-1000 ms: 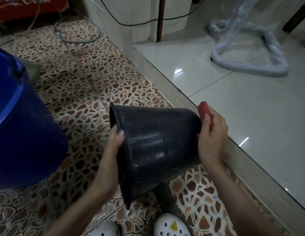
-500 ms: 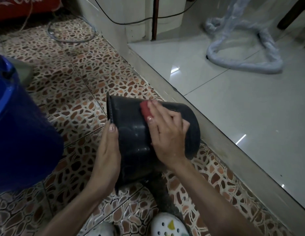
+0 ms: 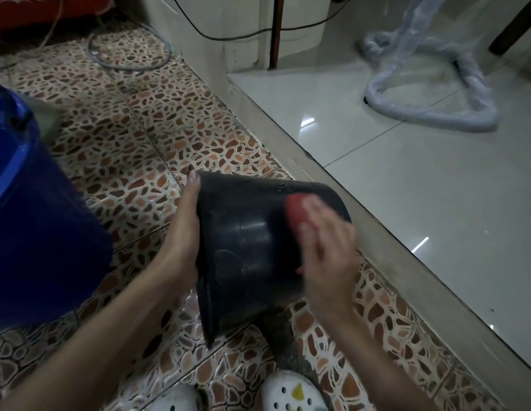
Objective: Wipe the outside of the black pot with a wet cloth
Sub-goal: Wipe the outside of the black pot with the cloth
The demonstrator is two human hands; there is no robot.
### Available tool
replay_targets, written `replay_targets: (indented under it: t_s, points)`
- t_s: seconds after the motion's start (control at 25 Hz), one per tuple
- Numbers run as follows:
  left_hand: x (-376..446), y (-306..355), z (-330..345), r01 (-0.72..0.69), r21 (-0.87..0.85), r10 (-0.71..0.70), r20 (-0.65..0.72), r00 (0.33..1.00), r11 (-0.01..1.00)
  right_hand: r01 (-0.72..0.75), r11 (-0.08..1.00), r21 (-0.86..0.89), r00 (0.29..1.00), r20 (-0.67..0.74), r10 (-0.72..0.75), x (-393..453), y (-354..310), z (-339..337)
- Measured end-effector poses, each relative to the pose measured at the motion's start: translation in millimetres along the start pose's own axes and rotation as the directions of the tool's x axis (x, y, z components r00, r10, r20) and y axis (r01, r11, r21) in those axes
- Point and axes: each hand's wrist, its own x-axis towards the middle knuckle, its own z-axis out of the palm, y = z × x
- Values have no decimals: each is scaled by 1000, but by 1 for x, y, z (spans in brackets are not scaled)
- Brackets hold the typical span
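Above patterned tiles [image 3: 134,137], left hand [image 3: 181,232] grasps tilted black pot [image 3: 246,250]; right hand [image 3: 326,250] presses red cloth [image 3: 295,210].

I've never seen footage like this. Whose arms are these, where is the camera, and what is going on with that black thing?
No machine here: a person wears a camera on their head, looking down at their own arms. The left hand steadies a black pot by its rim, tipped on its side above the patterned floor. The right hand presses a red cloth against the pot's outer wall, near its base. A blue bucket stands at the left, and white shoes show below.
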Motion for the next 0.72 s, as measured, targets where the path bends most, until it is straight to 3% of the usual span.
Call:
replay_targets:
  t_s: [0.08, 0.16, 0.32, 0.52, 0.6, 0.72]
  points:
    - [7, 9, 8, 20, 4, -20, -6, 1000, 1000, 336, 942, -21, 937, 111, -331, -16, -25, 18]
    - [5, 5, 10, -5, 21, 6, -26, 1000, 1000, 392, 920, -28, 910, 158, -383, -4, -37, 36]
    - [-5, -33, -10, -141, 74, 138, 44, 990, 987, 271, 941, -201, 957, 164, -240, 28, -33, 45]
    - [-15, -66, -31, -141, 295, 125, 74, 989, 945, -37, 968, -250, 991, 114, 67, 44, 33, 18]
    - [-25, -66, -29, -219, 266, 192, 125, 974, 939, -141, 956, -257, 981, 95, 170, 51, 59, 4]
    - [-33, -51, -23, -254, 72, 238, 184, 954, 964, -346, 925, -155, 936, 6, 351, 56, 71, -14]
